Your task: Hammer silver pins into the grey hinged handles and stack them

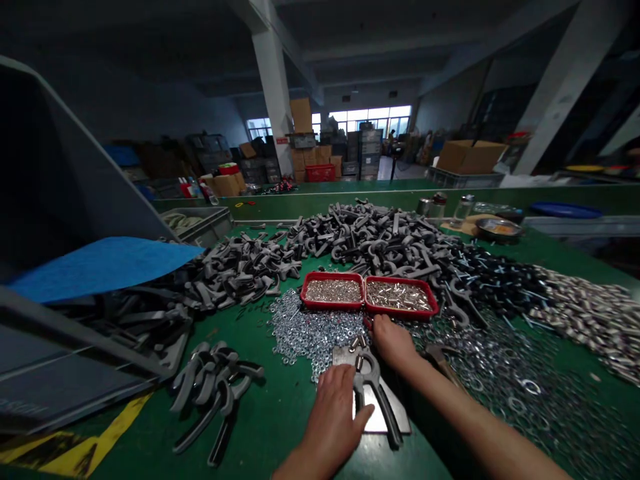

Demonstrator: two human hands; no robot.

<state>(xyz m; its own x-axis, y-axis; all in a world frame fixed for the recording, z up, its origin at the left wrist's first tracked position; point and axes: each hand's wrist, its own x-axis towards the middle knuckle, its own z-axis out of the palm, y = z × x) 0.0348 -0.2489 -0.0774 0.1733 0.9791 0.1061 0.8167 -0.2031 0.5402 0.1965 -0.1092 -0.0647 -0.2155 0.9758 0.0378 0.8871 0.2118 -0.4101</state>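
Note:
A grey and black spring clamp (374, 383) lies on a small metal plate (400, 408) in front of me. My left hand (334, 410) is closed over its left handle, with the thumb across that handle. Small metal pins (357, 343) lie by the clamp's head. My right hand (393, 340) is just beyond the plate, near the front edge of the right red tray (434, 303). Its fingers are curled together, and a bit of red shows at their tips; what they hold is hidden.
The left red tray (304, 293) holds tiny metal parts. Nuts (310, 330) and washers (505, 373) are spread on the green table. A hammer (443, 363) lies right of my right hand. Clamp parts (380, 233) heap behind; several clamps (215, 380) lie left, near a grey crate (75, 373).

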